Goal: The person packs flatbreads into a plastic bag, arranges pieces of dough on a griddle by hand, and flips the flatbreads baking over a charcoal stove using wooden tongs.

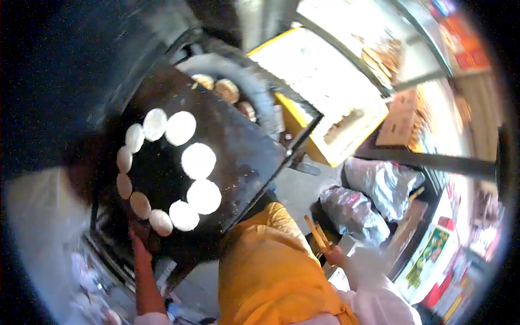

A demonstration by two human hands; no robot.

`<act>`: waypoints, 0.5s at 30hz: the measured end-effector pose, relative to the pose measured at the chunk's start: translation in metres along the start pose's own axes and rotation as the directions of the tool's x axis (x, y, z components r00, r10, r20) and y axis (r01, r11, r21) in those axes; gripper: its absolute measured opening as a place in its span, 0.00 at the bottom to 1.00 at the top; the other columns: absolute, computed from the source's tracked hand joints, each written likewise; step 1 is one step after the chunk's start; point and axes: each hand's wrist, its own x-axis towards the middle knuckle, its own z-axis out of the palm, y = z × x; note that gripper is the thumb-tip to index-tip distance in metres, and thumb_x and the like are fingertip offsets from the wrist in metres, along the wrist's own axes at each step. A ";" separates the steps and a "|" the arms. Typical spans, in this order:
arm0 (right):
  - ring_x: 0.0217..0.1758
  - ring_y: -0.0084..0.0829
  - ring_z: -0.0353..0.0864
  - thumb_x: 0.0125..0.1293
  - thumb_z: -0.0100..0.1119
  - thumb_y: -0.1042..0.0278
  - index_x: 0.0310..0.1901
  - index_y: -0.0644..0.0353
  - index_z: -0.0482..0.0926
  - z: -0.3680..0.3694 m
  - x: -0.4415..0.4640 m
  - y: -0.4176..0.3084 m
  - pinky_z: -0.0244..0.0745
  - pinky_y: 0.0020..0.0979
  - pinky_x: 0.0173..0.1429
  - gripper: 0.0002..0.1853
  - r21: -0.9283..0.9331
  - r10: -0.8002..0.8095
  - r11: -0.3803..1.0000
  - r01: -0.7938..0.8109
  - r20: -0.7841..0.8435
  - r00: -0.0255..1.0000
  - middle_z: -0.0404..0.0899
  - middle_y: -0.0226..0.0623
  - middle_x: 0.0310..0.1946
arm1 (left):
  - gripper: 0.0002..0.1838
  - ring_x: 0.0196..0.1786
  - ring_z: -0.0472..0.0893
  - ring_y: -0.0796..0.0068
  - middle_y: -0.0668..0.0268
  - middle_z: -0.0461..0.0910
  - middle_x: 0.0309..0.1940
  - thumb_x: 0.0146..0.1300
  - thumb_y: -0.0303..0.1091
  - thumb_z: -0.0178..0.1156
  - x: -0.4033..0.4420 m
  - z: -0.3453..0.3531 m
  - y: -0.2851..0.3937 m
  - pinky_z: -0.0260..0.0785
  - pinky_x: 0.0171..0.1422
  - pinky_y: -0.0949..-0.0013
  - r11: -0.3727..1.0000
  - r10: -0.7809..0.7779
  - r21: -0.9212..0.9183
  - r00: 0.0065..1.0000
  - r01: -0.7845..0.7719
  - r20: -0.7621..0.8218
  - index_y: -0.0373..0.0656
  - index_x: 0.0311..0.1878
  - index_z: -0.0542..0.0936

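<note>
Spanning much of the left and centre, one black griddle (238, 162) carries ten pale, flat rounds (198, 161) in a ring, with one yellow-edged tray (324, 151) and two plastic bags (384, 181) off to its right. Three browned rounds (226, 91) sit just beyond its far edge. The right hand (334, 255) has its fingers curled shut round two thin sticks (313, 231) — the left hand (142, 230) is by the griddle's near edge, too shadowed to tell its opening or hold.

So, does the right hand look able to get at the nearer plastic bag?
Probably yes: the bag lies close to the right hand, with nothing evident between them, though the sticks it holds may hinder grasping.
</note>
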 end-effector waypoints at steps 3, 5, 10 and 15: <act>0.24 0.29 0.77 0.67 0.58 0.57 0.47 0.54 0.82 0.004 -0.004 -0.011 0.69 0.30 0.24 0.13 -0.162 -0.203 0.969 0.184 -0.106 0.973 0.79 0.33 0.26 | 0.36 0.69 0.68 0.59 0.66 0.69 0.68 0.71 0.65 0.41 0.005 0.028 -0.013 0.59 0.72 0.52 0.955 0.291 -0.062 0.865 -0.291 0.409 0.50 0.72 0.65; 0.25 0.34 0.79 0.73 0.50 0.56 0.46 0.51 0.81 -0.002 0.000 0.011 0.69 0.34 0.23 0.13 -0.122 -0.266 0.961 0.249 -0.153 0.952 0.77 0.38 0.22 | 0.36 0.69 0.68 0.58 0.66 0.69 0.68 0.71 0.65 0.42 -0.072 0.091 0.003 0.59 0.72 0.53 0.988 0.152 -0.061 0.973 -0.144 0.172 0.50 0.72 0.65; 0.19 0.21 0.71 0.73 0.51 0.58 0.50 0.62 0.76 -0.011 0.039 0.041 0.64 0.23 0.19 0.16 0.359 -0.119 0.931 0.066 0.128 0.985 0.67 0.27 0.18 | 0.31 0.69 0.67 0.57 0.60 0.68 0.69 0.74 0.56 0.44 -0.055 0.109 -0.002 0.58 0.73 0.55 0.979 0.204 -0.031 0.941 -0.203 0.270 0.47 0.72 0.63; 0.34 0.35 0.79 0.63 0.58 0.46 0.53 0.62 0.77 0.017 0.036 0.004 0.74 0.32 0.38 0.27 -0.097 0.040 0.994 -0.046 -0.060 0.997 0.77 0.38 0.34 | 0.26 0.66 0.70 0.60 0.56 0.70 0.65 0.74 0.45 0.48 -0.030 0.079 -0.016 0.62 0.70 0.58 0.791 0.492 0.307 0.848 -0.530 0.196 0.43 0.70 0.65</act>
